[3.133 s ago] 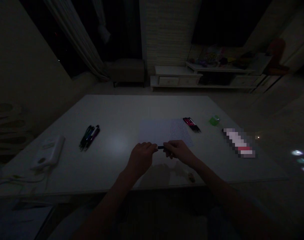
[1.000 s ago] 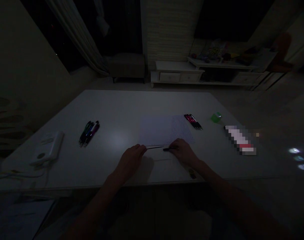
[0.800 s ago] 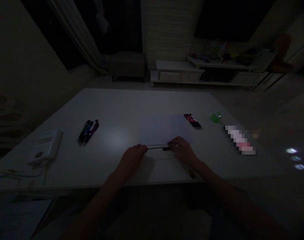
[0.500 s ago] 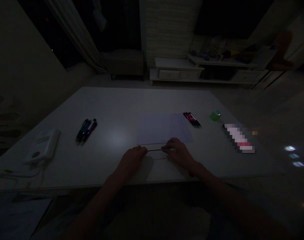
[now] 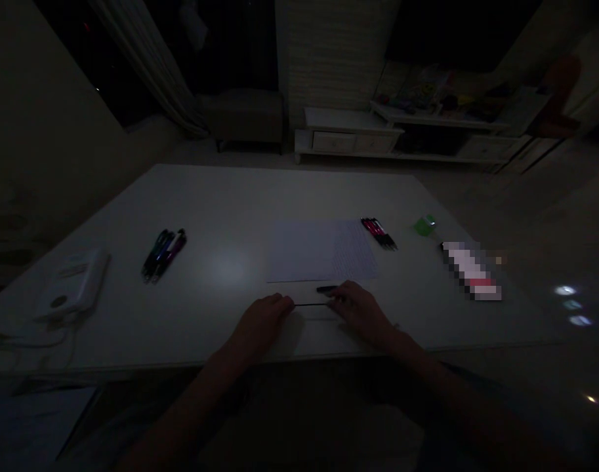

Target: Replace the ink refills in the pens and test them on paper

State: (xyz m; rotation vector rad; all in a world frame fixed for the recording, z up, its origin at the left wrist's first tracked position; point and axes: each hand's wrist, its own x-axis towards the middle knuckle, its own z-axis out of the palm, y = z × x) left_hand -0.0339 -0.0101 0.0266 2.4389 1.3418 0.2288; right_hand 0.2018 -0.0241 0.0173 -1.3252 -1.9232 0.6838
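Over the near middle of the white table point(image 5: 230, 196), a thin dark rod point(image 5: 310, 304), slim like a pen refill, stretches level between my two hands. My left hand point(image 5: 266, 319) is closed, its fingertips pinching the rod's left end. The rod's other end is pinched by my right hand point(image 5: 359, 313), also closed. A thicker black pen-like piece point(image 5: 325, 288) sticks out leftward from behind my right fingers; whether they grip it too is hard to see in the dim light. Just beyond my hands lies a sheet of paper point(image 5: 299, 249), its right part covered with writing.
Several pens point(image 5: 164, 254) lie bunched on the left, and more red and black pens point(image 5: 378, 233) at the paper's right. A green object point(image 5: 424, 225) and a blurred-out phone-like item point(image 5: 471, 270) lie farther right. A white box with cables point(image 5: 75, 282) sits far left.
Both hands and the thin rod have come slightly nearer to me, away from the paper. The black piece now shows beyond my right fingertips. The view has shifted slightly.
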